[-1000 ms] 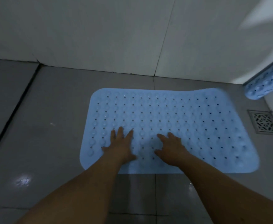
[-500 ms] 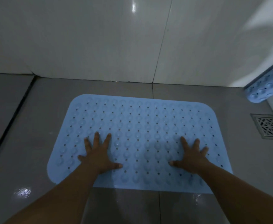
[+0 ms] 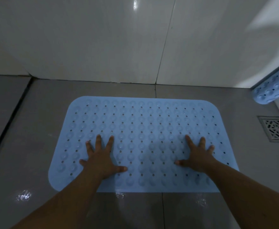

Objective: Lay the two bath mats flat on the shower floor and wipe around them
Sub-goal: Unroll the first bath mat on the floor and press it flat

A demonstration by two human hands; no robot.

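A light blue bath mat [image 3: 143,123] with rows of holes and suction bumps lies flat on the grey tiled shower floor [image 3: 36,146]. My left hand [image 3: 100,157] presses palm-down on its near left part, fingers spread. My right hand [image 3: 198,156] presses palm-down on its near right part, fingers spread too. A second blue mat [image 3: 272,88] leans rolled or folded against the wall at the far right, partly cut off by the frame edge.
A square metal floor drain [image 3: 276,128] sits right of the flat mat. White wall tiles [image 3: 102,38] rise just behind the mat. A dark floor joint [image 3: 8,128] runs along the left. Wet patches glint on the near floor.
My hands have spread apart from the mat's middle to its left and right parts. The mat's raised far right corner has gone flat.
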